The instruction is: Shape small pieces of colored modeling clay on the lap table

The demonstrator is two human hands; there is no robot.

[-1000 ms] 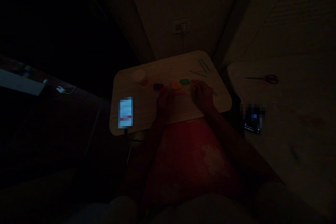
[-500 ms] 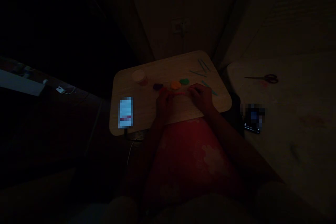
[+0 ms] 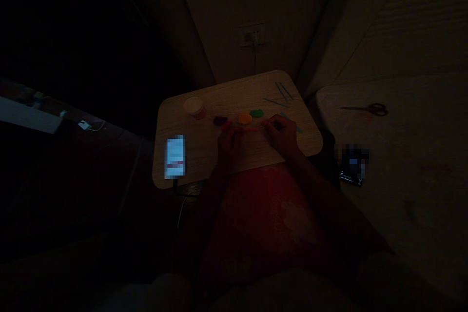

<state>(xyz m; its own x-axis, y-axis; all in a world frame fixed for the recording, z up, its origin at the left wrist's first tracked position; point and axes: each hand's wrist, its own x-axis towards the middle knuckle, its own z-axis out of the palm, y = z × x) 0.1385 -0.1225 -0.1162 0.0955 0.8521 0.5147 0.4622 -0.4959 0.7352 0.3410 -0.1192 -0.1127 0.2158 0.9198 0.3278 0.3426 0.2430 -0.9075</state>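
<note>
On the small wooden table (image 3: 197, 156), a thin red strip of what looks like modelling clay (image 3: 250, 129) lies between my hands. My left hand (image 3: 228, 142) is closed at the strip's left end, with a red lump (image 3: 227, 124) just behind its fingers. My right hand (image 3: 282, 134) is held in a pinch slightly right of the strip's other end; whatever its fingertips hold is too dark to make out. Behind the strip lie an orange lump (image 3: 244, 118), a green lump (image 3: 257, 113) and a dark purple lump (image 3: 220, 120).
A tub (image 3: 195, 107) stands at the back left of the table, and a lit phone (image 3: 174, 157) lies at its left. Several thin blue-green sticks (image 3: 282, 91) are at the back right. Scissors (image 3: 369, 109) rest on the pale surface to the right. The room is very dark.
My right fingertips have moved slightly, and a small gap now shows between them and the red strip. My left hand stays nearly in place.
</note>
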